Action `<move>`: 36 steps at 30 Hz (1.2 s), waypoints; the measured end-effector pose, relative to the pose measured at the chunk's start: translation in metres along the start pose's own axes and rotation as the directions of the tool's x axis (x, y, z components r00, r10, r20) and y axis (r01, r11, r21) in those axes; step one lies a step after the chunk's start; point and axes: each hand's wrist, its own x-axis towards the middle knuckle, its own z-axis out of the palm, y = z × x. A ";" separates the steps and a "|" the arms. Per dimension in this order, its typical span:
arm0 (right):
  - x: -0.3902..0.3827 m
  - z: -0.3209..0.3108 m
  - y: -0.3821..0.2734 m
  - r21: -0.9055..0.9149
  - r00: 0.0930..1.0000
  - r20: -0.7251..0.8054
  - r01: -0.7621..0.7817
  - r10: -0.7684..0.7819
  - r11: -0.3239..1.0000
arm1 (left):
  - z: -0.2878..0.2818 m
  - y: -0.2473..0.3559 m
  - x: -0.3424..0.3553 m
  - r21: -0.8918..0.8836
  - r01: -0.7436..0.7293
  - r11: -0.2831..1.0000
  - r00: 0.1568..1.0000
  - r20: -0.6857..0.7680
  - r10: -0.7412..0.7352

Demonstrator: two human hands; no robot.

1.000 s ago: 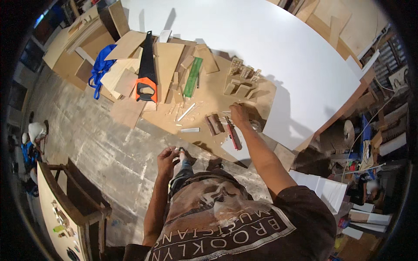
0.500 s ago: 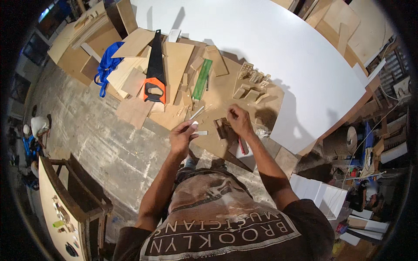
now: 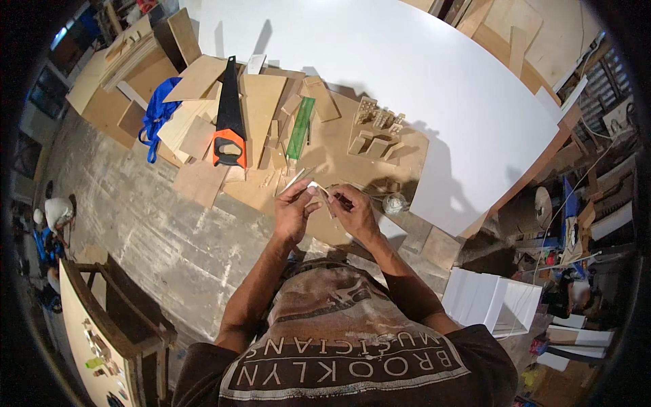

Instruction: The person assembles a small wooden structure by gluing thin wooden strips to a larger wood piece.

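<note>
A: Both hands are together over the near part of the tabletop (image 3: 339, 146). Where's the small white piece (image 3: 312, 185)?

B: In the left hand (image 3: 293, 213) — thumb and fingers closed on it. The right hand (image 3: 354, 211) is right beside it, fingers curled by a pale strip (image 3: 323, 192); whether they grip it, I can't tell.

A: So what might go wrong?

B: A slip, I'd say. The white piece is tiny and pinched at the fingertips, so a loose hold or a nudge from the other hand could drop it, perhaps past the edge onto the floor (image 3: 203, 234).

A: And that saw (image 3: 231, 112)?

B: Lying across wood scraps, orange handle toward the person, well apart from the hands. A wide left reach might knock it. The clear, crumpled-looking thing (image 3: 395, 203) near the right hand could get bumped, too.
</note>
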 end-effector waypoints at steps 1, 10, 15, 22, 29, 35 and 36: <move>-0.001 -0.001 -0.002 0.000 1.000 0.003 0.001 -0.001 1.000 | 0.000 -0.001 -0.001 -0.022 0.004 1.000 1.000 0.017 -0.004; -0.006 -0.001 -0.004 -0.085 0.993 -0.009 0.114 -0.115 0.990 | -0.004 -0.005 -0.008 -0.068 -0.011 0.998 0.994 0.108 0.019; -0.008 -0.010 -0.004 0.395 0.936 0.139 -0.352 0.323 0.849 | -0.007 -0.008 -0.008 -0.010 -0.011 1.000 1.000 -0.005 0.011; -0.008 -0.023 0.040 0.750 0.837 0.122 -0.430 0.534 0.502 | -0.032 -0.014 -0.005 0.024 0.095 0.995 0.972 -0.216 -0.087; -0.015 -0.022 0.054 0.796 0.785 0.112 -0.438 0.610 0.418 | -0.050 -0.020 -0.009 -0.015 0.116 0.993 0.972 -0.205 -0.117; -0.013 -0.032 0.068 0.740 0.807 -0.056 -0.362 0.588 0.567 | -0.092 -0.026 -0.018 0.025 0.135 0.991 0.956 -0.266 -0.124; -0.011 -0.036 0.069 0.741 0.805 -0.054 -0.365 0.591 0.564 | -0.103 -0.028 -0.022 0.027 0.125 0.992 0.955 -0.276 -0.113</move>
